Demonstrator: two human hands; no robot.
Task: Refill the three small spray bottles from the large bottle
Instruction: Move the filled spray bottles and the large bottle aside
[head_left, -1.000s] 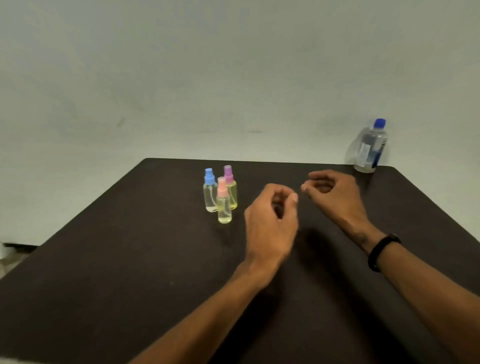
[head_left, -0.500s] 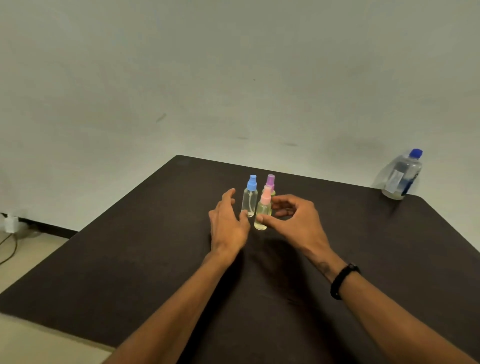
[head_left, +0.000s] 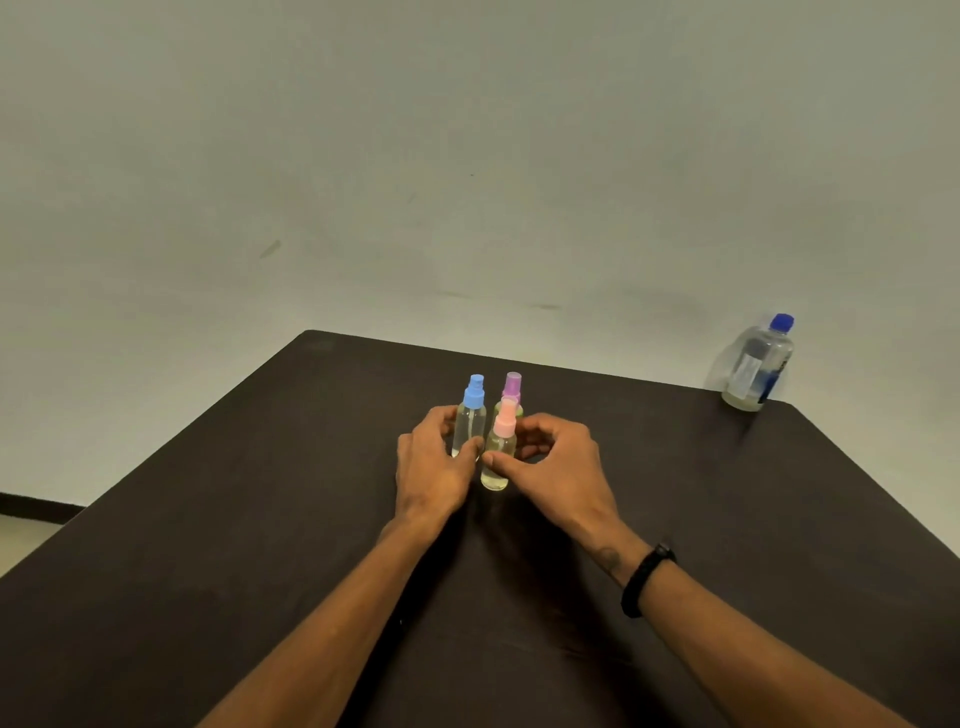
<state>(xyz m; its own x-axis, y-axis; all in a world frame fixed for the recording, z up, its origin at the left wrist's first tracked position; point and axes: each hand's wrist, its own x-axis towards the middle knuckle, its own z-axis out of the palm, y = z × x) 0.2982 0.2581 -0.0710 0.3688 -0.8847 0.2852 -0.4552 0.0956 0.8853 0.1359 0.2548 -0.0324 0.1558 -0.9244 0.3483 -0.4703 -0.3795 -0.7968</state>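
Three small clear spray bottles stand close together near the middle of the dark table (head_left: 208, 545). My left hand (head_left: 434, 467) grips the blue-capped bottle (head_left: 470, 415), thumb in front and fingers behind. My right hand (head_left: 558, 470) holds the pink-capped bottle (head_left: 500, 447), its thumb on the front of the body. The purple-capped bottle (head_left: 511, 387) stands just behind, mostly hidden by the pink one. The large clear bottle (head_left: 758, 366) with a blue cap stands upright at the table's far right corner, well away from both hands.
A plain pale wall rises behind the table. The table's far edge runs just behind the small bottles, and its left edge drops to a light floor with a dark skirting strip (head_left: 36, 506).
Both hands moved forward and closed round the bottles: the left one, open half a second ago, now grips the blue-capped bottle, and the right has settled on the pink-capped one.
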